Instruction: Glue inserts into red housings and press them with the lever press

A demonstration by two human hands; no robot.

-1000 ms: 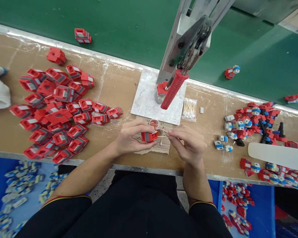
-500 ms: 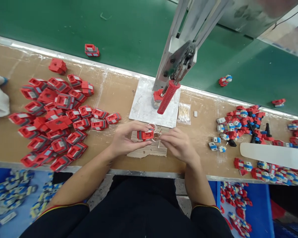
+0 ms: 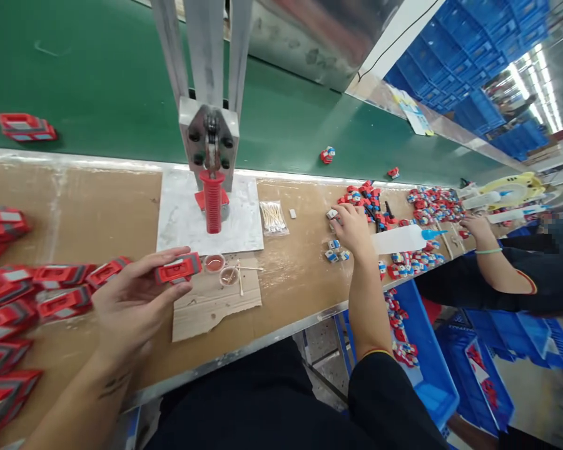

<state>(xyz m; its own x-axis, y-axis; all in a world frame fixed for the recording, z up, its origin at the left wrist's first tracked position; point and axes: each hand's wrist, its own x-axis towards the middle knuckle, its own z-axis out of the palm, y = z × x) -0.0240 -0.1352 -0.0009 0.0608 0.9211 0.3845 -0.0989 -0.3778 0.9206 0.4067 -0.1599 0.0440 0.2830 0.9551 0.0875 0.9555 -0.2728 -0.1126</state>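
Pinching red housing (image 3: pixel 178 269) lengthwise, left hand (image 3: pixel 131 306) sits near-left; right hand (image 3: pixel 354 228) far right, fingers curled over small blue-white parts (image 3: pixel 335 250), grip unclear.

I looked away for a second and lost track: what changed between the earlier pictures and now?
The right hand let go of the thin stick, which now lies by the small cups, and reached out right to the small blue-and-white parts. The view swung right as well. The left hand still holds the red and grey part; the red-handled press stands as before.
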